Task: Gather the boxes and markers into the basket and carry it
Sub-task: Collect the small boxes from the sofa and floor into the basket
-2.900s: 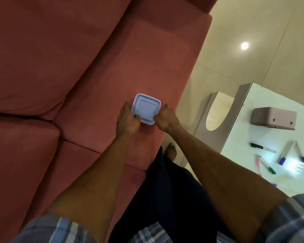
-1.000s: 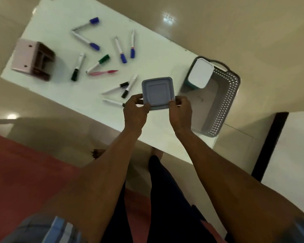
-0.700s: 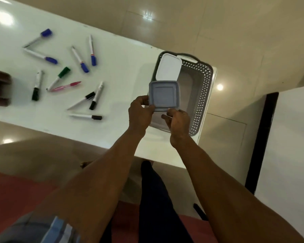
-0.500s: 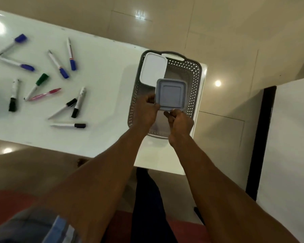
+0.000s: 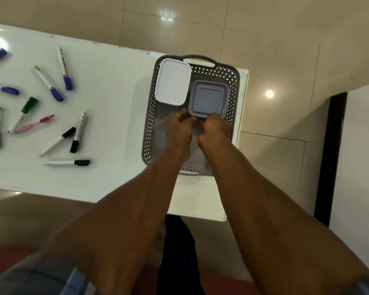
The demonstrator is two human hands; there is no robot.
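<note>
White table (image 5: pixel 115 86) over tiled floor. Grey basket (image 5: pixel 234 81): white box (image 5: pixel 172 81) upright; blue box (image 5: pixel 209 99) set beside it, pinched by left hand (image 5: pixel 179 128) and right hand (image 5: pixel 216 129), saving room. Markers (image 5: pixel 51 107) outside.

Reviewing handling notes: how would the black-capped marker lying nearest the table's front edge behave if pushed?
The black-capped marker looks round and lies flat on the glossy table, so it would probably roll or slide easily. Slim, it is likely light and stiff.

Far half of the basket (image 5: pixel 234 86) taken up by the white box (image 5: pixel 172 81) and the grey box (image 5: pixel 209 99), side by side. Near half crowded by both hands. Left of the basket, a bare strip of bench (image 5: pixel 119 107), then scattered markers (image 5: pixel 77 133).
</note>
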